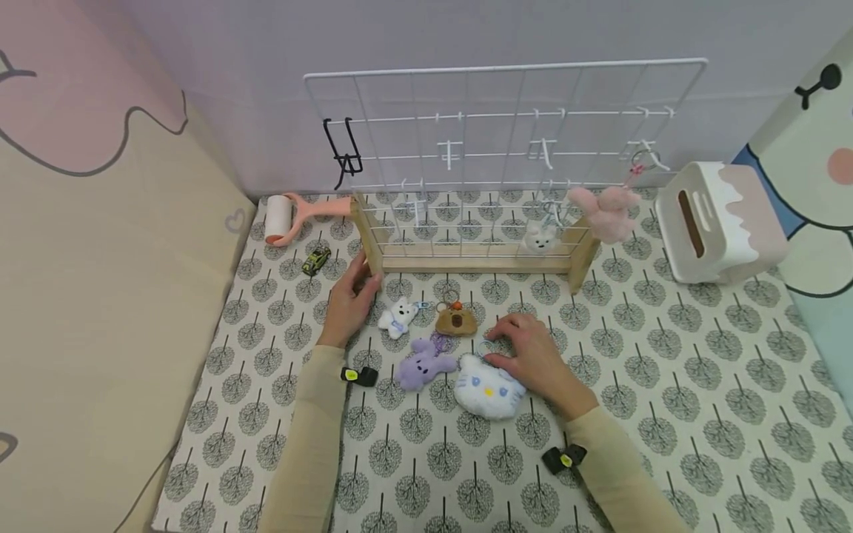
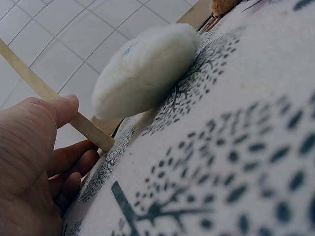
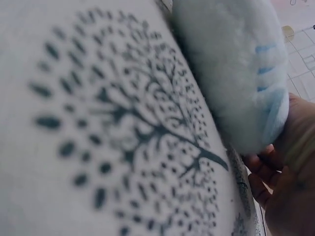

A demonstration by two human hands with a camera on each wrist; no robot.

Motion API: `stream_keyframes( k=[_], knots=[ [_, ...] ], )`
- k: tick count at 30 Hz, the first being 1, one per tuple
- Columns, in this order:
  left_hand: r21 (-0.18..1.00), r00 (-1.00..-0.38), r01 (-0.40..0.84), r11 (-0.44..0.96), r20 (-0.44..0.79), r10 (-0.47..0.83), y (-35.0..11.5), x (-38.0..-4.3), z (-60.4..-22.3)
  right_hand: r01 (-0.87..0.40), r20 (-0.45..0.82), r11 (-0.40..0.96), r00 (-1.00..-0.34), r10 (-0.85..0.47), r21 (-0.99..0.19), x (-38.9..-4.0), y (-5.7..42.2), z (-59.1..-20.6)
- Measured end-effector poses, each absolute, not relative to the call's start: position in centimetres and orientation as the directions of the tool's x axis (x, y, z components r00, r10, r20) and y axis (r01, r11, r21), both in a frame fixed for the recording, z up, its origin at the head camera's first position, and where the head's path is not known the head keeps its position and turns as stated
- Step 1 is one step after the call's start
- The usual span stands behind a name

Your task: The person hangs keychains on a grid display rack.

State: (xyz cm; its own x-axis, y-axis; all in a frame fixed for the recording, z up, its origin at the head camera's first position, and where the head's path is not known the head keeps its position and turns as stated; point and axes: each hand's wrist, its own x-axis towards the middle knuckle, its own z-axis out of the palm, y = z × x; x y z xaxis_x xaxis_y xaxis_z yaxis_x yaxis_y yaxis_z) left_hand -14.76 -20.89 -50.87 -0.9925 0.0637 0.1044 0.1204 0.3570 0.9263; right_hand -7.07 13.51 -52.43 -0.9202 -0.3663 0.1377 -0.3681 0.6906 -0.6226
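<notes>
My left hand (image 1: 349, 300) holds the left wooden end post (image 1: 368, 235) of a white wire grid rack, thumb on one side and fingers on the other. My right hand (image 1: 529, 355) has thumb and fingertips at the light blue ring (image 1: 485, 347) of a white cat-face plush keychain (image 1: 489, 389). In the right wrist view the plush (image 3: 231, 73) partly covers those fingers. Left of it lie a purple bunny plush keychain (image 1: 423, 366), a brown plush keychain (image 1: 456, 321) and a small white plush keychain (image 1: 397, 318).
On the wire grid (image 1: 493, 155) hang white hooks, a black hook (image 1: 344, 157), a pink bunny plush (image 1: 605, 213) and a white plush (image 1: 541, 239). A lint roller (image 1: 293, 218) and toy car (image 1: 316, 260) lie at left. A white-and-pink box (image 1: 723, 222) stands at right.
</notes>
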Motion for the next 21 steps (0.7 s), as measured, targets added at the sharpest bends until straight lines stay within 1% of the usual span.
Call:
stream_keyframes(
  k=[6, 12, 17, 21],
  knots=[
    [0.925, -0.994, 0.106, 0.364, 0.093, 0.051, -20.8, -14.8, -50.8, -0.336, 0.112, 0.657, -0.927, -0.358, -0.675, -7.0, 13.4, -52.6],
    [0.922, -0.993, 0.12, 0.368, 0.109, 0.051, -20.8, -14.8, -50.8, -0.333, 0.103, 0.64, -0.924, -0.368, -0.692, -6.9, 13.5, -52.6],
    [0.921, -0.992, 0.123, 0.369, 0.113, 0.048, -20.8, -14.8, -50.9, -0.32, 0.071, 0.61, -0.916, -0.395, -0.725, -7.2, 13.9, -52.0],
    [0.92, -0.992, 0.128, 0.37, 0.116, 0.056, -20.8, -14.8, -50.9, -0.286, 0.036, 0.607, -0.921, -0.389, -0.742, -7.3, 14.5, -51.0]
  ],
)
